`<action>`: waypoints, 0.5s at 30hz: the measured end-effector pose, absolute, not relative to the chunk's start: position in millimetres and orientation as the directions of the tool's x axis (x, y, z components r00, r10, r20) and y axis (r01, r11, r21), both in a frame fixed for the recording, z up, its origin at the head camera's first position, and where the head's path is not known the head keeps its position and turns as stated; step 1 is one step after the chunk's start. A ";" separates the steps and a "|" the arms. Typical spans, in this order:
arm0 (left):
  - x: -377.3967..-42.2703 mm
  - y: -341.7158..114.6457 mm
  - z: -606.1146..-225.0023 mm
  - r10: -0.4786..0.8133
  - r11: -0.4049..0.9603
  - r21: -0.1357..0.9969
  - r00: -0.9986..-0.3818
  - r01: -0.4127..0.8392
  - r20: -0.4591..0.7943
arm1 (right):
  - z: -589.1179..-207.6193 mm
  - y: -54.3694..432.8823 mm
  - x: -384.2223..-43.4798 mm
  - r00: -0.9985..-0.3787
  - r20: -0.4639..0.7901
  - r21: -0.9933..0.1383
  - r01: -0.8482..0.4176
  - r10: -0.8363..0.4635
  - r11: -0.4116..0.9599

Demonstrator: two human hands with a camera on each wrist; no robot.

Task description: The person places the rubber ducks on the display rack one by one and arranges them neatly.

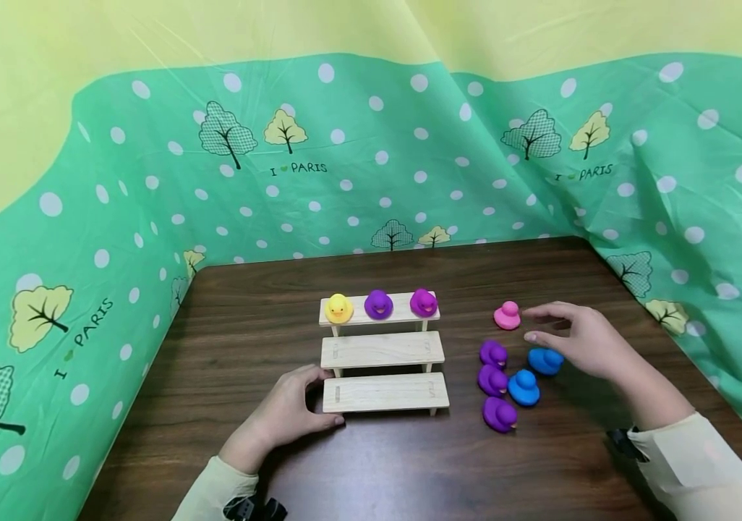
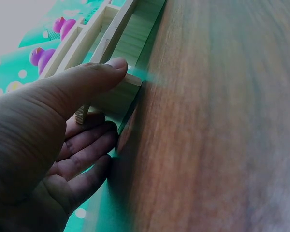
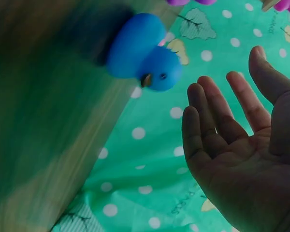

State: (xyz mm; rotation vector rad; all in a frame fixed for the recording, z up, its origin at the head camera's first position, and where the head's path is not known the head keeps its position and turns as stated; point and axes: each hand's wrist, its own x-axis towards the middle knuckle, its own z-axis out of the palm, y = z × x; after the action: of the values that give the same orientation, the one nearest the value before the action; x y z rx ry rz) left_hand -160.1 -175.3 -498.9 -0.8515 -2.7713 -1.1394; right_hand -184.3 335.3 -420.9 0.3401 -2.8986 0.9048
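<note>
A three-step wooden stand (image 1: 384, 393) stands mid-table. On its top step sit a yellow rubber duck (image 1: 338, 309), a purple duck (image 1: 378, 305) and a magenta duck (image 1: 424, 303); the two lower steps are bare. My left hand (image 1: 289, 409) holds the stand's left end, its thumb (image 2: 104, 72) at the front edge and fingers partly behind. My right hand (image 1: 589, 340) hovers with parted fingers just right of a pink duck (image 1: 507, 316), holding nothing. Beneath it lies a blue duck (image 1: 545, 361), which appears large in the right wrist view.
Right of the stand, three purple ducks (image 1: 492, 380) form a loose column beside a second blue duck (image 1: 523, 388). A green and yellow dotted cloth (image 1: 358, 159) hangs behind and along the sides of the brown table (image 1: 397, 470).
</note>
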 end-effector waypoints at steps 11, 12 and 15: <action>-159.5 -175.7 -499.1 0.469 0.594 0.642 -0.857 0.484 0.212 | -430.3 357.1 -171.4 -0.972 0.088 -0.530 -0.230 -0.217 0.816; -159.6 -175.7 -499.2 0.468 0.595 0.642 -0.858 0.483 0.212 | -431.1 358.5 -170.6 -0.971 0.085 -0.529 -0.233 -0.222 0.816; -159.6 -175.8 -499.4 0.469 0.596 0.641 -0.858 0.484 0.212 | -433.3 361.6 -169.1 -0.967 0.078 -0.526 -0.245 -0.241 0.814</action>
State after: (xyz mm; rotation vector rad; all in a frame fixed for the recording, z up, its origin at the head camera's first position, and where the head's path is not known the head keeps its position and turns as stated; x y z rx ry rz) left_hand -159.6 -175.8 -499.4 -0.8323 -2.7873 -1.1297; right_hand -169.1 361.6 -433.3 0.3997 -2.9847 0.8678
